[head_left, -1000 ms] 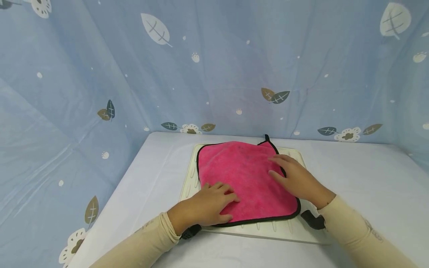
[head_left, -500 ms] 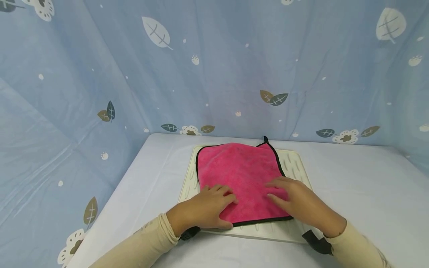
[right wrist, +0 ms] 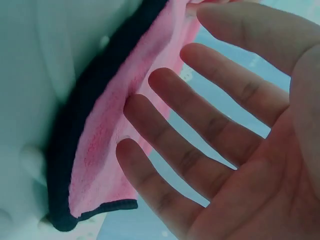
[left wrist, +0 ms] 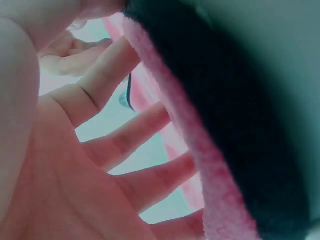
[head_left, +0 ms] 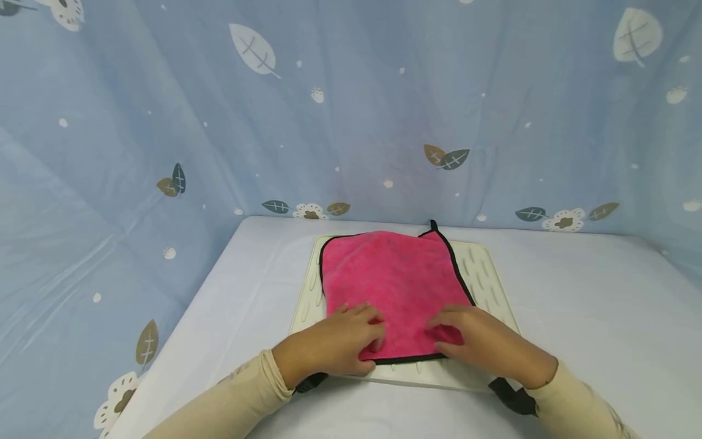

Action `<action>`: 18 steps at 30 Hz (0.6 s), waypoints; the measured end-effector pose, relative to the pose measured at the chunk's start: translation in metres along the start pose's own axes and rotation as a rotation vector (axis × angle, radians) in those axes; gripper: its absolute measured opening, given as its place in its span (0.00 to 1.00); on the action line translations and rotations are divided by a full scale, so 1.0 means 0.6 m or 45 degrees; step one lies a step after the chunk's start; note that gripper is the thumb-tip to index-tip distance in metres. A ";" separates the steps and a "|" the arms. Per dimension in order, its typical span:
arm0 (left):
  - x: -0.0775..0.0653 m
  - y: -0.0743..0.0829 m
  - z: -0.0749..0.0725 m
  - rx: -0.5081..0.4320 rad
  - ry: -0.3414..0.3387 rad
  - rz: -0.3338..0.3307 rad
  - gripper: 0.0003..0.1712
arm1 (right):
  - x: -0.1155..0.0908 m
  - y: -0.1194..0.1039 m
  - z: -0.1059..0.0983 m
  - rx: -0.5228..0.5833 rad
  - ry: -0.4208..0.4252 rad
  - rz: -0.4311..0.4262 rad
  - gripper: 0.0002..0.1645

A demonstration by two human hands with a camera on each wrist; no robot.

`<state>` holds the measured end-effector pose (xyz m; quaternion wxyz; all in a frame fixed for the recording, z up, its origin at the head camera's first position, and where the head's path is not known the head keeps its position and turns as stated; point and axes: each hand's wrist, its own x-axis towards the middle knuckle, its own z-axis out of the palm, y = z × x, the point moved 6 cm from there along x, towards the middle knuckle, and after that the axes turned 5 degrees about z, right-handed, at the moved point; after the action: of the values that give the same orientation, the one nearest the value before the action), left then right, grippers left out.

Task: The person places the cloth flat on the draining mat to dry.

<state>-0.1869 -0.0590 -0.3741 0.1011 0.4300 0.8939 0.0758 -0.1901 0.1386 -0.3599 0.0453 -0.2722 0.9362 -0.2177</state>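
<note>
A pink fleecy cloth (head_left: 389, 280) with a black bound edge and a small hanging loop at its far right corner lies spread out. My left hand (head_left: 340, 341) rests over its near left corner, thumb by the black edge. In the left wrist view, the fingers reach forward, tips against the pink pile (left wrist: 222, 210). On the near right part is my right hand (head_left: 482, 338), covering the corner in the head view. The right wrist view shows its fingers long and spread, tips close to the cloth (right wrist: 107, 130), thumb apart from them.
Under the cloth is a cream ridged mat or tray (head_left: 485, 274), showing along its sides and front. It lies on a white-covered table (head_left: 576, 299). A blue leaf-patterned curtain (head_left: 351, 110) hangs behind and at the left. Dark wrist straps (head_left: 512, 396) show at both wrists.
My right hand has come from the cloth's right edge toward me, down to its near right part. My left hand stays in place, its fingers drawn in slightly.
</note>
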 end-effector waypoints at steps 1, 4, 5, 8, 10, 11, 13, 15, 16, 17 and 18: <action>0.001 0.000 -0.001 0.001 0.001 -0.001 0.14 | -0.001 0.000 0.000 -0.003 -0.003 -0.005 0.15; 0.002 0.001 -0.002 0.016 0.022 0.005 0.16 | -0.001 0.002 0.001 -0.002 -0.017 -0.007 0.15; 0.003 0.001 -0.003 0.023 0.032 0.008 0.16 | -0.001 0.003 0.001 0.004 -0.024 -0.009 0.15; 0.004 0.000 -0.005 0.048 0.070 0.020 0.16 | -0.001 0.005 0.002 0.003 -0.039 -0.008 0.16; 0.005 0.000 -0.007 0.065 0.104 0.035 0.17 | -0.001 0.005 0.002 -0.017 -0.045 -0.005 0.17; 0.006 -0.001 -0.008 0.066 0.121 0.045 0.17 | -0.001 0.005 0.003 -0.027 -0.049 -0.004 0.17; 0.006 -0.003 -0.011 0.056 0.155 0.062 0.17 | -0.002 0.006 0.005 -0.056 -0.053 0.001 0.19; 0.007 -0.006 -0.012 0.023 0.178 0.059 0.16 | -0.002 0.008 0.007 -0.087 -0.049 0.004 0.20; 0.007 -0.008 -0.012 0.002 0.185 0.050 0.16 | -0.002 0.009 0.008 -0.098 -0.046 -0.002 0.21; 0.008 -0.010 -0.013 -0.018 0.191 0.038 0.15 | -0.002 0.010 0.008 -0.115 -0.038 -0.006 0.21; 0.008 -0.012 -0.013 -0.034 0.203 0.026 0.15 | -0.003 0.010 0.008 -0.137 -0.024 -0.016 0.21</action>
<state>-0.1971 -0.0598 -0.3685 0.0345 0.4302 0.8937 0.1226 -0.1909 0.1423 -0.3670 0.0380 -0.2820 0.9444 -0.1648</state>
